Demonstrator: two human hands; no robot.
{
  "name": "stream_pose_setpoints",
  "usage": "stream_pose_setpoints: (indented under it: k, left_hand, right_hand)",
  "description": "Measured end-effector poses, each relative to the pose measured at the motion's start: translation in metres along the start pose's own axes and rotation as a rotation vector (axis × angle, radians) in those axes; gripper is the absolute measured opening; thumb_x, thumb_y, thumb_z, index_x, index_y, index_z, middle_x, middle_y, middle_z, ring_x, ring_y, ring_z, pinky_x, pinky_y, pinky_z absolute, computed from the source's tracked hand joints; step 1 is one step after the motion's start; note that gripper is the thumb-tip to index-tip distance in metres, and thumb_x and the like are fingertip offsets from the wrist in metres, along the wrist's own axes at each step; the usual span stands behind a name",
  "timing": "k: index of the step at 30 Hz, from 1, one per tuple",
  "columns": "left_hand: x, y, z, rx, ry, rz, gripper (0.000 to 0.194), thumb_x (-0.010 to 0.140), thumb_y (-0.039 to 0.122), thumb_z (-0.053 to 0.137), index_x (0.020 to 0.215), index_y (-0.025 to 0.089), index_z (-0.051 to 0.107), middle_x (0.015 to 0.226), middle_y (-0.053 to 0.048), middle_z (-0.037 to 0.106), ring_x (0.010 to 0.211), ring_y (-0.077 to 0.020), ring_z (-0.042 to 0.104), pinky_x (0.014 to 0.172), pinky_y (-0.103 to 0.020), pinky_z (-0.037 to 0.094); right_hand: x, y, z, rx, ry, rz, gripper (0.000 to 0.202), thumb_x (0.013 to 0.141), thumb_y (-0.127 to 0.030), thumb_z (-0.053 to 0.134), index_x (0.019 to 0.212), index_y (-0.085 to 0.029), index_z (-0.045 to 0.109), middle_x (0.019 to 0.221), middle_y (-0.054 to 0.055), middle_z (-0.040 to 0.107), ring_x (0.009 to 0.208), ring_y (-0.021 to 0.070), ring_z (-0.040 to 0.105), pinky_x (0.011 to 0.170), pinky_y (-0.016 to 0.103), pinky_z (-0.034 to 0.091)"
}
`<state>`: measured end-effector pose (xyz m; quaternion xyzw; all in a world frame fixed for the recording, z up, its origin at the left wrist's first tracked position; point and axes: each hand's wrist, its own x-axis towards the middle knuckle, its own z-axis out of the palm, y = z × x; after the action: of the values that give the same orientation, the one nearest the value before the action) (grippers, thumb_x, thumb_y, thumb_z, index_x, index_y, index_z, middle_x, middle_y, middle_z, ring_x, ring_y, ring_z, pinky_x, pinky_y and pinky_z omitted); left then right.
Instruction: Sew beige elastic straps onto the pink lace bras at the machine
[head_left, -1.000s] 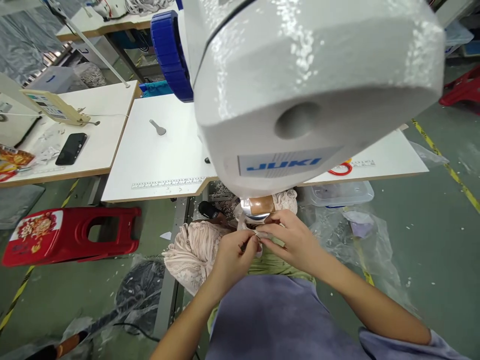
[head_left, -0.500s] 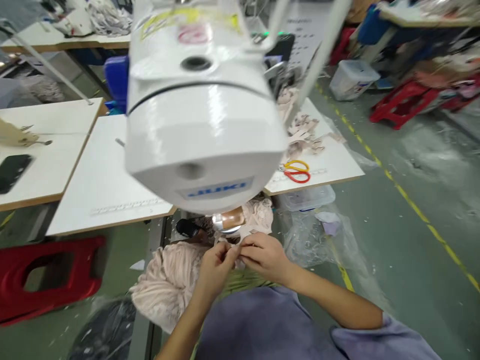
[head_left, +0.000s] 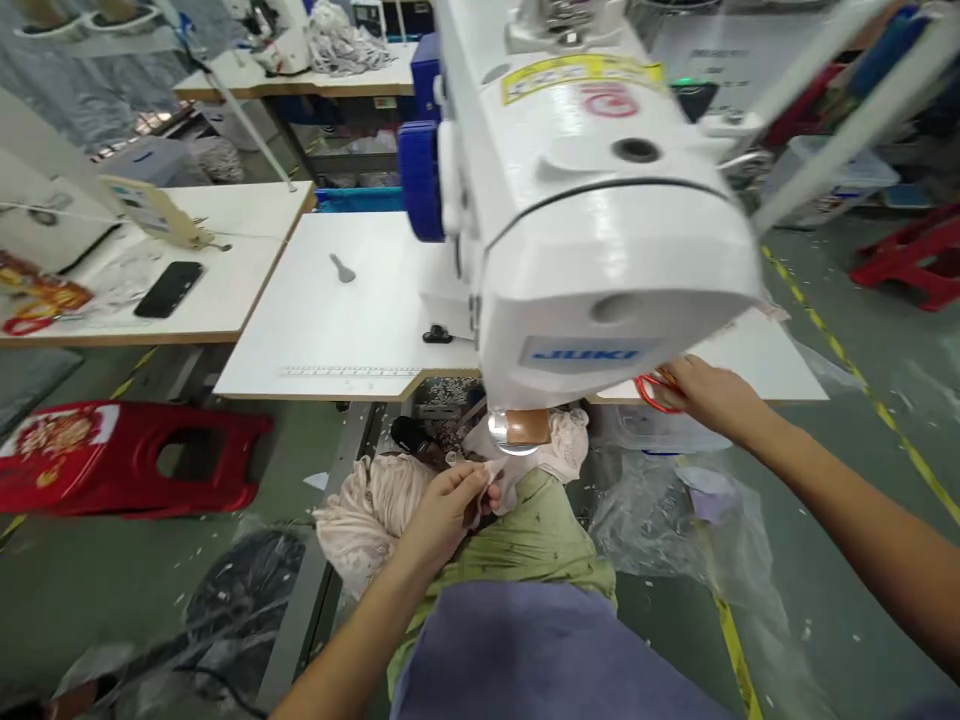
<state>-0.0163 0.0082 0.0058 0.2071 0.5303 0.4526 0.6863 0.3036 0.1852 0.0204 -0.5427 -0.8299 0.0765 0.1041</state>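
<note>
My left hand [head_left: 454, 498] is closed in a pinch on a pale pink fabric piece [head_left: 510, 484], low in front of the sewing machine [head_left: 615, 260]. That fabric runs up to the machine's round, shiny sewing end [head_left: 517, 430], beside a lacy part [head_left: 568, 440]. Over at the right tabletop's front edge, my right hand [head_left: 701, 398] has its fingers around the handles of the scissors [head_left: 649, 394]. One red handle loop shows; the blades are hidden. A bundle of pale pink fabric [head_left: 375, 515] lies left of my left hand.
The white tabletop [head_left: 352, 310] carries a ruler strip and a small grey tool [head_left: 343, 268]. A phone [head_left: 169, 290] lies on the table at left. Red stools [head_left: 217, 455] stand on the floor left and right. Below the right tabletop are a clear plastic box [head_left: 667, 428] and plastic bags [head_left: 645, 515].
My right hand has left the fabric and moved right to the scissors, closing on their handles. My left hand still pinches the fabric. The camera view has shifted.
</note>
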Motion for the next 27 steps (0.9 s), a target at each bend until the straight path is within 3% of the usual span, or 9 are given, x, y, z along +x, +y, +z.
stream_pose_setpoints:
  k: [3,5,8,11,15,19,24,27]
  left_hand:
    - [0.000,-0.002,-0.005,-0.058,0.018,0.000,0.046,0.061,0.057,0.080,0.065,0.015,0.060,0.061,0.000,0.057,0.056,-0.0096,0.050,0.057,-0.024,0.041]
    - [0.002,-0.004,-0.007,-0.084,0.025,0.004,0.047,0.061,0.057,0.080,0.066,0.015,0.060,0.060,0.001,0.056,0.055,-0.0094,0.050,0.057,-0.024,0.041]
    - [0.003,-0.007,-0.008,-0.099,0.031,0.011,0.047,0.062,0.058,0.079,0.069,0.015,0.061,0.062,0.001,0.057,0.057,-0.0099,0.050,0.060,-0.024,0.042]
    - [0.002,-0.008,-0.008,-0.069,0.011,0.011,0.046,0.067,0.059,0.078,0.069,0.016,0.062,0.064,0.000,0.059,0.061,-0.0111,0.052,0.063,-0.025,0.043]
    - [-0.002,-0.006,-0.006,-0.016,-0.006,0.016,0.045,0.069,0.059,0.075,0.066,0.016,0.062,0.066,-0.001,0.060,0.062,-0.0118,0.052,0.063,-0.025,0.042]
    - [-0.005,-0.006,-0.005,0.010,-0.005,0.015,0.039,0.070,0.053,0.073,0.067,0.017,0.060,0.067,0.000,0.059,0.063,-0.0121,0.051,0.064,-0.026,0.041]
    - [-0.005,-0.008,-0.011,0.058,0.002,0.022,0.025,0.074,0.039,0.066,0.065,0.016,0.060,0.065,0.000,0.058,0.061,-0.0109,0.046,0.062,-0.025,0.037]
    - [-0.005,-0.007,-0.015,0.052,-0.010,0.017,0.021,0.072,0.033,0.063,0.061,0.015,0.060,0.064,0.000,0.058,0.056,-0.0088,0.038,0.054,-0.024,0.028]
  right_hand:
    - [-0.058,-0.023,0.002,0.175,-0.161,0.062,0.022,0.085,-0.028,0.060,0.107,-0.023,0.062,0.077,0.011,0.069,0.054,0.0192,0.062,0.049,0.032,0.047]
    - [-0.095,-0.044,0.006,0.341,-0.207,0.071,0.027,0.087,-0.033,0.057,0.113,-0.037,0.056,0.070,0.005,0.068,0.047,0.0199,0.059,0.042,0.032,0.049]
    - [-0.128,-0.084,0.014,0.456,-0.218,-0.092,0.038,0.079,-0.031,0.061,0.114,-0.045,0.055,0.093,0.006,0.071,0.058,0.0236,0.065,0.040,0.033,0.053]
    - [-0.131,-0.118,0.020,0.449,-0.265,-0.128,0.036,0.082,-0.029,0.059,0.116,-0.038,0.055,0.111,0.007,0.070,0.057,0.0193,0.065,0.039,0.031,0.054]
    - [-0.115,-0.139,0.029,0.414,-0.272,-0.163,0.029,0.089,-0.031,0.054,0.117,-0.026,0.058,0.114,0.012,0.068,0.062,0.0180,0.066,0.048,0.031,0.056]
    - [-0.105,-0.145,0.038,0.411,-0.256,-0.225,0.028,0.090,-0.029,0.053,0.116,-0.022,0.060,0.113,0.013,0.068,0.076,0.0209,0.068,0.055,0.031,0.055]
    - [-0.102,-0.141,0.037,0.487,-0.344,-0.230,0.028,0.093,-0.031,0.052,0.120,-0.025,0.060,0.104,0.009,0.071,0.064,0.0167,0.066,0.053,0.029,0.053]
    - [-0.107,-0.134,0.033,0.524,-0.322,-0.161,0.025,0.092,-0.032,0.052,0.114,-0.026,0.062,0.095,0.007,0.071,0.060,0.0163,0.063,0.049,0.028,0.050]
